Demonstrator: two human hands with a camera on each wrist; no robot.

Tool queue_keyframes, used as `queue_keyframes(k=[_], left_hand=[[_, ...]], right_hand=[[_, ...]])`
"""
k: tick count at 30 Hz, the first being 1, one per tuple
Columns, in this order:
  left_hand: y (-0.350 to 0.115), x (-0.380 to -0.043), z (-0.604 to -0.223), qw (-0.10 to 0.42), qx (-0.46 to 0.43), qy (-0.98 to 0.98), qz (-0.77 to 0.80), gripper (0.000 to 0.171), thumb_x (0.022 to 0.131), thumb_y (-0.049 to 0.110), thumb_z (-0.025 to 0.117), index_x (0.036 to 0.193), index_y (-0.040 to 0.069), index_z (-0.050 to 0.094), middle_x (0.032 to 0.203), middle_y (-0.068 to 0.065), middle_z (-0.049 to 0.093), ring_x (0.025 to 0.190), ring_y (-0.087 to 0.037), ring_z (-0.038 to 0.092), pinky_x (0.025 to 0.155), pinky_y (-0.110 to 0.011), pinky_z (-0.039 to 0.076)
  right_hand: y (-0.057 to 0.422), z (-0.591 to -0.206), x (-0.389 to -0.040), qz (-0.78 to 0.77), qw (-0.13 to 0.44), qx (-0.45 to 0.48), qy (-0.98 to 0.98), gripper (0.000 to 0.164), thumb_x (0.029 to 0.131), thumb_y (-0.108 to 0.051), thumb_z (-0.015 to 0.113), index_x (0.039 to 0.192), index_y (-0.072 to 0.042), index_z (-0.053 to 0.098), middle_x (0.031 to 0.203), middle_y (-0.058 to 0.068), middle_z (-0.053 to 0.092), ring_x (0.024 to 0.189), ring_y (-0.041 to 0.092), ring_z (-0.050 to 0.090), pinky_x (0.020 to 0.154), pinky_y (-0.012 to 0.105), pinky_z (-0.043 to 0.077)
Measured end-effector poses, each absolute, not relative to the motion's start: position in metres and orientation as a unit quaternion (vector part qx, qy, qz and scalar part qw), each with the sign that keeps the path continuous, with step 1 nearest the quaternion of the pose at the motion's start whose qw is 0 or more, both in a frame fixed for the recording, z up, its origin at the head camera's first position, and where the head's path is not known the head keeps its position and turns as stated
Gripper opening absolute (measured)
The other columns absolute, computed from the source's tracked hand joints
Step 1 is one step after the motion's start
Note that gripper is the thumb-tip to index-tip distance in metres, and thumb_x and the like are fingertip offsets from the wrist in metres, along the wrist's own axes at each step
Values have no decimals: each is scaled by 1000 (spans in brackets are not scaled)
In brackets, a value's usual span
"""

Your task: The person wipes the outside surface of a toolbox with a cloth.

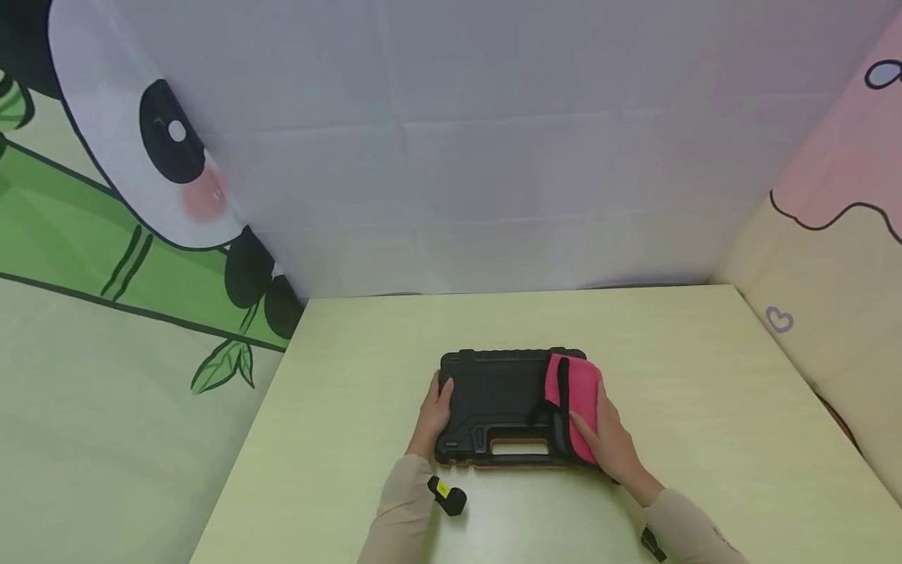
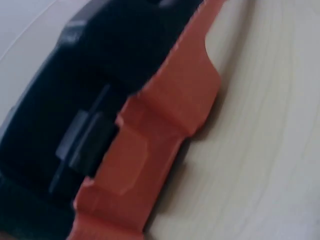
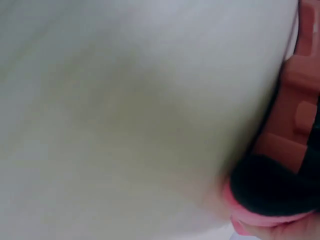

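Observation:
A black plastic carrying case (image 1: 493,392) with a cut-out handle lies on the table, its handle side toward me. Its lower shell (image 2: 140,165) is orange, with a black latch (image 2: 92,140) on the side in the left wrist view. My left hand (image 1: 431,419) grips the case's left end, thumb on top. Over the right end lies a pink fabric piece (image 1: 583,392) with black straps. My right hand (image 1: 609,439) holds that end, thumb across the pink fabric and fingers hidden beyond the edge. In the right wrist view, a black edge (image 3: 270,187) borders the pink fabric.
The pale wood-look table (image 1: 366,337) reaches back to a plain light wall cloth (image 1: 493,157). Printed cartoon hangings stand at left and right. Small black devices sit at both wrists, the left one (image 1: 454,500) with a yellow label.

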State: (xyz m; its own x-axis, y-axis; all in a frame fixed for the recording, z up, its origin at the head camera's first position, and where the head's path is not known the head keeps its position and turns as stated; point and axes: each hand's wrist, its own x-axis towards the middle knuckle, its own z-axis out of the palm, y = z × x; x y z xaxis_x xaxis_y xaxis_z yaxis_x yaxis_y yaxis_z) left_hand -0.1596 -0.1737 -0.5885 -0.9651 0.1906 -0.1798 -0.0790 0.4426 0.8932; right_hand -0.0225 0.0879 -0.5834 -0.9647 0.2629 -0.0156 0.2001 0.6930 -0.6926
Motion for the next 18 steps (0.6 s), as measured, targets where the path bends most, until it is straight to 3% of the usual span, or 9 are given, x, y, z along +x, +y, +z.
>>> queue_keyframes(k=[4, 9, 18], left_hand=[[-175, -161, -590, 129, 37, 841, 524, 62, 99, 38, 34, 146, 3, 17, 150, -22, 23, 137, -40, 21, 111, -54, 20], [-177, -163, -593, 129, 40, 842, 523, 63, 98, 39, 36, 147, 4, 18, 150, -21, 23, 138, -39, 21, 111, -54, 20], [-175, -165, -595, 130, 34, 840, 526, 63, 97, 41, 38, 147, 6, 19, 150, -20, 24, 137, -39, 22, 111, -54, 20]], right_hand=[[88, -579, -27, 357, 35, -122, -925, 84, 94, -40, 46, 144, 7, -2, 141, 32, 26, 121, 45, 37, 91, 59, 42], [86, -575, -40, 336, 23, -133, -932, 84, 93, -40, 48, 143, 8, 0, 130, 37, 33, 97, 46, 54, 80, 54, 48], [93, -577, -68, 285, 56, -144, -946, 81, 93, -38, 49, 141, 12, 7, 119, 40, 41, 77, 43, 58, 68, 50, 51]])
